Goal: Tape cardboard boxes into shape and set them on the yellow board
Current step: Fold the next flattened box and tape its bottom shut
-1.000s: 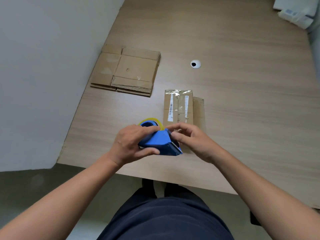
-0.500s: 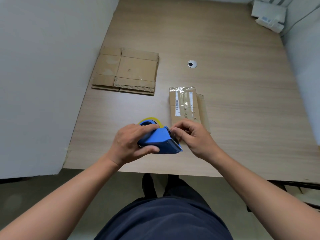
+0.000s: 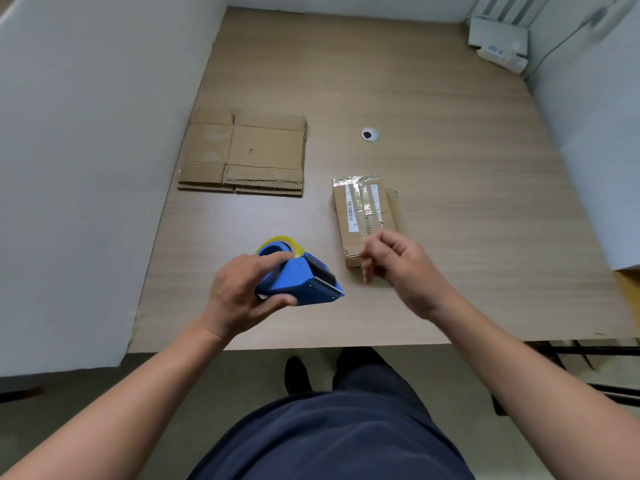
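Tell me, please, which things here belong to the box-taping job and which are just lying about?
Job: tape dispenser in the left hand; flat cardboard; taped box by the right hand.
Lying about: white device in the far corner; cable hole in the table.

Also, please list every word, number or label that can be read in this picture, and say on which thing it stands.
No text can be read with certainty.
Small taped cardboard box: white label with a barcode and fine print, too small to read.
White device in the far corner: bluish sticker, blurred.
Blue tape dispenser and flattened cardboard sheets: no print visible.
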`<action>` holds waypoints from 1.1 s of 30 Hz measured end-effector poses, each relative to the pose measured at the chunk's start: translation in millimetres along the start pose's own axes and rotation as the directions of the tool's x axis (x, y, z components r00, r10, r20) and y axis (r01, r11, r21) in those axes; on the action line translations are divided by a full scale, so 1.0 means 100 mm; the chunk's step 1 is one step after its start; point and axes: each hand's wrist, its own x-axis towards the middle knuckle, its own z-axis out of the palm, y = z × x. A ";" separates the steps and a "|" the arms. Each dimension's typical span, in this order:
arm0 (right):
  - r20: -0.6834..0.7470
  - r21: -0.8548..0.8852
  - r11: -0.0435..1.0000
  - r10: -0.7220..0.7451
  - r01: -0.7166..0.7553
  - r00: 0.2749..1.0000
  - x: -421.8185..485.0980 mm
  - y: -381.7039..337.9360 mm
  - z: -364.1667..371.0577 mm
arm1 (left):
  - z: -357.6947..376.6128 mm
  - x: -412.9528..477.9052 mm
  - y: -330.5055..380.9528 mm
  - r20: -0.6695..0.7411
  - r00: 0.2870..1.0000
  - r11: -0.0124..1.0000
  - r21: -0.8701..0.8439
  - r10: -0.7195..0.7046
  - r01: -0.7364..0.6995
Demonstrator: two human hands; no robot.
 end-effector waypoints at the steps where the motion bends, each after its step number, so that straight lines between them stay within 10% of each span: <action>1: 0.020 -0.011 1.000 -0.001 0.002 1.000 0.01 0.03 0.06 | 0.03 0.04 0.02 -0.005 1.000 1.000 -0.002 0.025 -0.025; 18: 0.086 0.117 0.990 0.065 -0.074 0.994 0.33 0.07 -0.26 | 0.36 0.53 0.01 0.066 0.971 0.973 0.012 0.231 -0.232; 33: 0.449 -0.453 0.890 0.283 -0.057 0.848 0.82 -0.26 -0.58 | 0.48 0.84 -0.02 0.191 0.887 0.890 0.107 0.420 -0.444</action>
